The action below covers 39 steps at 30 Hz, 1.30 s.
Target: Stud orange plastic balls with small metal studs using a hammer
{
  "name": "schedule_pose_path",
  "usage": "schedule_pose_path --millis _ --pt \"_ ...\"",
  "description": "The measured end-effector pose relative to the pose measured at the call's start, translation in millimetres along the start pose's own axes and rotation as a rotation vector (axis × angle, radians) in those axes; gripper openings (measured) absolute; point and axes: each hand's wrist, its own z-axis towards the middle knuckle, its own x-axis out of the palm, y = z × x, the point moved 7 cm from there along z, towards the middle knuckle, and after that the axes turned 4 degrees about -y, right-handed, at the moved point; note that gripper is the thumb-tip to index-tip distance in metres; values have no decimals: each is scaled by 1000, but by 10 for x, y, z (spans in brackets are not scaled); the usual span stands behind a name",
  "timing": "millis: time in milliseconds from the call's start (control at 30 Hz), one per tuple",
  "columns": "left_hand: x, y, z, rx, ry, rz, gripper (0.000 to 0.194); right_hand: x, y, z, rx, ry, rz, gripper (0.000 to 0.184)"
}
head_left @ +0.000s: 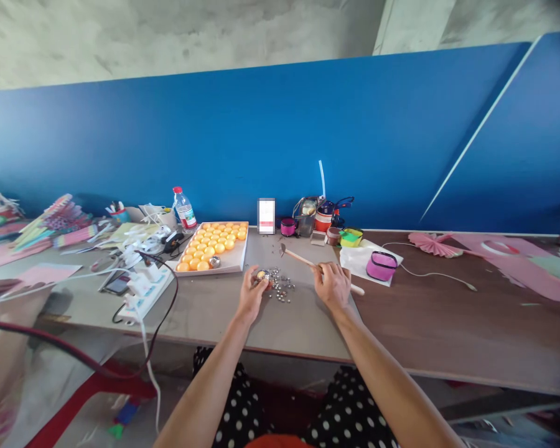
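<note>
Between the fingers of my left hand (251, 295) is a small orange ball (261, 274) partly covered with shiny silver pieces. Loose silver pieces (280, 287) lie scattered on the table just right of that hand. My right hand (332, 284) is wrapped round a long wooden-handled tool (301, 257). Its small dark head points left toward the ball, apart from it, and the pale handle end sticks out right of my hand. The exact kind of head is too small to make out.
A shallow box (242, 249) of orange balls, one silver-covered (214, 262), stands left. Behind it is a water bottle (185, 209). A power strip (144, 298) with cables lies further left, near another person's hand (21, 305). Right are a purple container (381, 266) and pink paper (504, 267).
</note>
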Motion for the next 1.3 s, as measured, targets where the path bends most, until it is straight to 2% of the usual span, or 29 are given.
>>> schedule_pose_path --millis 133,333,700,833,967,1100,1300 --pt "22 0 1 10 42 69 43 98 -95 -17 59 52 -110 24" --pt "31 -17 6 22 32 72 37 192 -181 -28 115 122 -199 22" --pt "39 -35 -10 1 18 54 40 277 -262 -69 199 208 -137 20" --pt "31 -30 -10 -5 1 69 40 241 -42 -54 45 201 -7 20" --pt "49 -15 -15 -10 29 77 42 349 298 -114 -152 392 227 22" --pt "73 -9 -26 -5 61 83 45 422 432 -146 -196 496 286 19" --pt "93 -22 -38 21 82 124 42 449 420 -149 -195 516 302 17"
